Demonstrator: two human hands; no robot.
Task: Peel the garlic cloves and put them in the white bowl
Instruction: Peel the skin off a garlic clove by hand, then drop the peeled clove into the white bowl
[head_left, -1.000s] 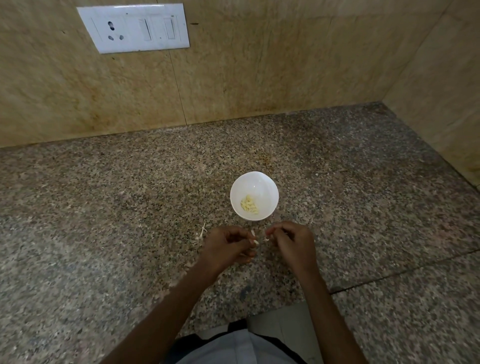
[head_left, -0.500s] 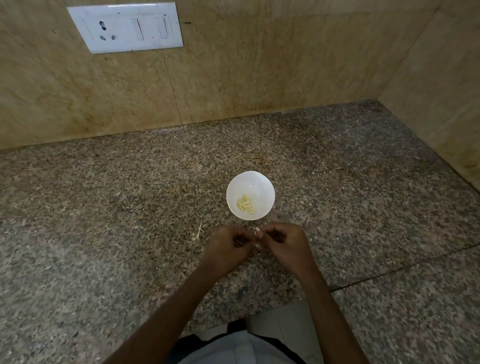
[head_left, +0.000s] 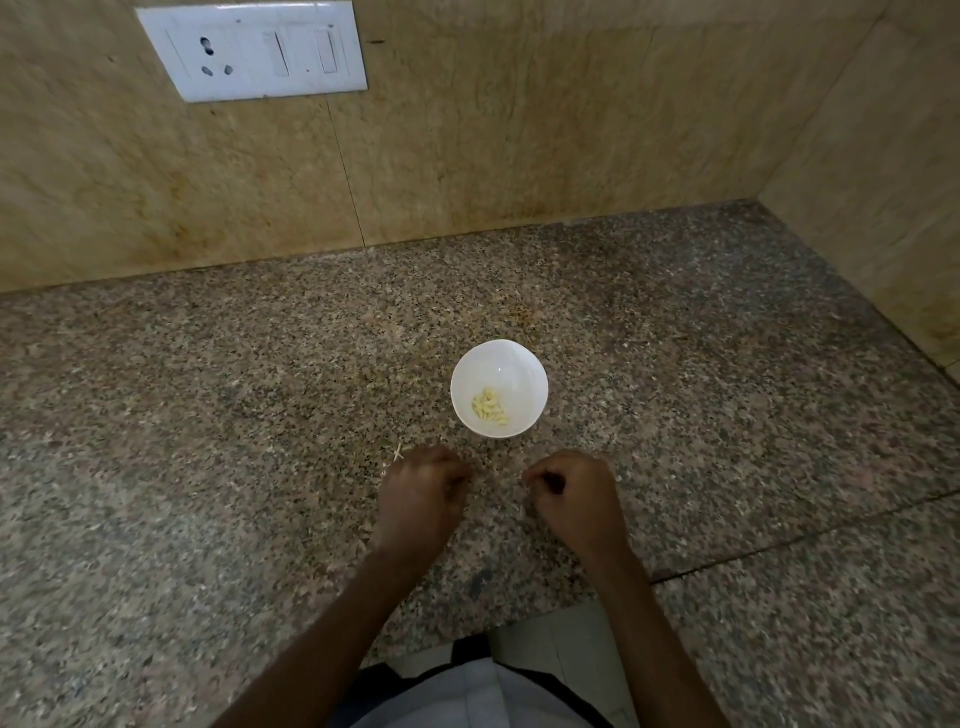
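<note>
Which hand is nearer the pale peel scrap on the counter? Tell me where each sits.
Left. The left hand sits just right of the peel scrap, almost touching it; the right hand is farther right, beyond the left hand.

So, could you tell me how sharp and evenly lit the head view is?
Head view: the left hand and right hand are slightly motion-blurred; the white bowl is sharp and bright against the dim countertop; the switch plate looks skewed near the frame edge.

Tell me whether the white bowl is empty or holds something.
Not empty. The white bowl stands upright, and a small heap of pale peeled garlic cloves lies at its bottom.
</note>
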